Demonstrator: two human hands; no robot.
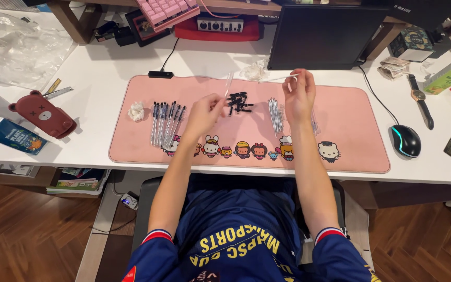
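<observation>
Sitting at a white desk [100, 68], a person is working over a soft pink desk mat [351, 109] with rounded corners and a row of small cartoon figures printed along its near edge. Their left hand [203, 114] is pinching the lower end of a thin, clear plastic pen tube [228, 83], which is standing nearly upright above the mat. Their right hand [299, 95] is raised just in front of a dark monitor [324, 34], its fingertips closing on a slim, pale, rod-like piece [280, 79] that is lying almost level and pointing left. Between the two hands, a loose heap of small black pen parts [238, 102] is resting on the mat. Left of the left hand, a neat row of assembled pens [165, 122] with clear barrels and dark ends is lying side by side. Just beside the right wrist, a bundle of thin clear refills [275, 114] is lying lengthwise. A crumpled white tissue [136, 110] is sitting near the pen row, and a glossy black mouse [406, 140] is resting off the mat's right edge
</observation>
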